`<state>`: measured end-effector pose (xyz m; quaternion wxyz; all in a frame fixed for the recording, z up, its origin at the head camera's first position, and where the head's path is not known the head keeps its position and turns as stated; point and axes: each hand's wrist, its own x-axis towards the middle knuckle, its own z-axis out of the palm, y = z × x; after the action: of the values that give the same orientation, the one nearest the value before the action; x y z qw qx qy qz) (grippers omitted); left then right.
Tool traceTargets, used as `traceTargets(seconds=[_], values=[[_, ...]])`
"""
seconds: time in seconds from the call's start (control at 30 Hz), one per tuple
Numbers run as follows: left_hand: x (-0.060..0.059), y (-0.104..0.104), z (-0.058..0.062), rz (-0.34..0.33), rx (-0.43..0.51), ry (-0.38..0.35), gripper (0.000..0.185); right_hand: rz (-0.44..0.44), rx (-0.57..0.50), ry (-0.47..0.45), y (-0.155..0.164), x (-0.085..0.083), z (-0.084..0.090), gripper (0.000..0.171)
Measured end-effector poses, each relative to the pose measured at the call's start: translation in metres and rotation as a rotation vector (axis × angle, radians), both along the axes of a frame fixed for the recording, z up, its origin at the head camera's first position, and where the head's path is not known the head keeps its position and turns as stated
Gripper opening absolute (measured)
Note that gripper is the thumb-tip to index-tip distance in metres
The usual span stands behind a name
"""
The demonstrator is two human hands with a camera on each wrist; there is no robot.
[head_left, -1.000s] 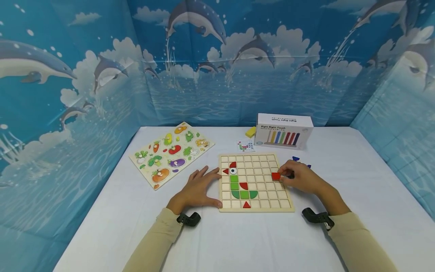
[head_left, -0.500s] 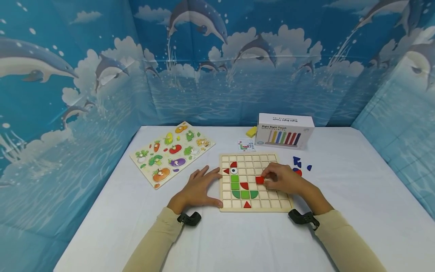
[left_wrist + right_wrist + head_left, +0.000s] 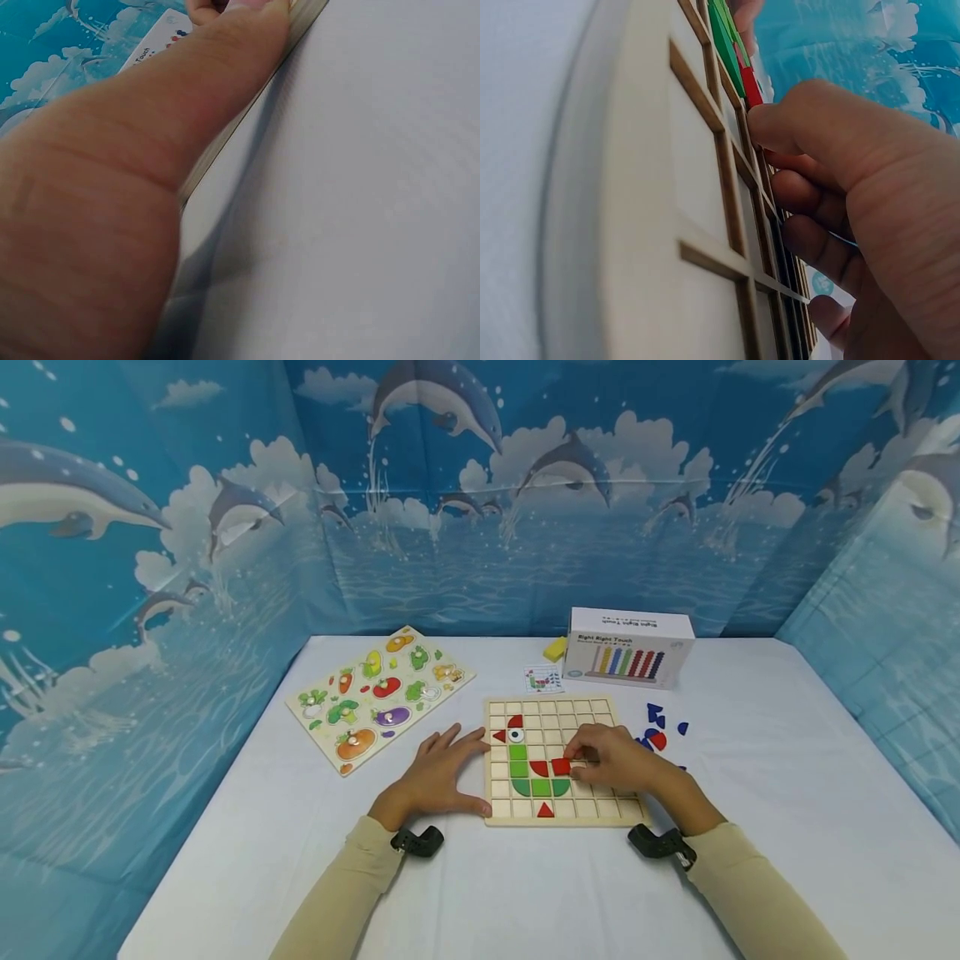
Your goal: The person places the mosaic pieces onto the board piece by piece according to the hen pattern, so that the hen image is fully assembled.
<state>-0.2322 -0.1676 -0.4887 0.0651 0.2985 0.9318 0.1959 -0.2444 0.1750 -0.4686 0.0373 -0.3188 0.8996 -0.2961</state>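
A wooden grid board (image 3: 592, 810) lies on the white table in the head view. Red, green and white tiles form a bird-like figure on its left part, including green squares (image 3: 518, 768), an eye tile (image 3: 516, 736) and a red triangle (image 3: 545, 810). My right hand (image 3: 615, 758) pinches a red square tile (image 3: 561, 767) between thumb and fingers, just right of a red quarter-round tile (image 3: 539, 768). In the right wrist view, the thumb (image 3: 780, 127) is at the red tile, close over the grid. My left hand (image 3: 438, 781) rests spread at the board's left edge, its thumb (image 3: 225, 67) against the frame.
Several blue pieces (image 3: 655, 713) and a red one (image 3: 657, 742) lie right of the board. Behind it are a small pattern card (image 3: 543, 680), a yellow block (image 3: 555, 648) and a white box (image 3: 630, 647). A vegetable puzzle board (image 3: 378, 697) lies back left.
My right hand has carried the red square tile leftward across the board to beside the red quarter-round tile, uncovering blue and red pieces at right. The left hand has stayed put.
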Motion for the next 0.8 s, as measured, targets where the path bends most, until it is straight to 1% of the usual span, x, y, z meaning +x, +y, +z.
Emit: traceTargets(seconds=[0.23,0.37,0.57,0.8], values=[[-0.0016,-0.0002,-0.0022,0.004,0.001,-0.002,0.099,0.001,0.028,-0.024,-0.0004,-0.0001,0.0024,0.017],[-0.0022,-0.0002,-0.0022,0.004,0.003,-0.003,0.100,0.012,0.035,-0.019,-0.0014,-0.0008,0.0041,0.018],[-0.0018,-0.0006,-0.0012,-0.001,0.008,-0.005,0.101,0.031,0.037,-0.019,-0.0016,-0.0011,0.0061,0.015],[-0.0017,-0.0003,0.0003,0.002,0.003,-0.011,0.100,0.023,0.051,-0.017,-0.0035,-0.0009,0.0058,0.015]])
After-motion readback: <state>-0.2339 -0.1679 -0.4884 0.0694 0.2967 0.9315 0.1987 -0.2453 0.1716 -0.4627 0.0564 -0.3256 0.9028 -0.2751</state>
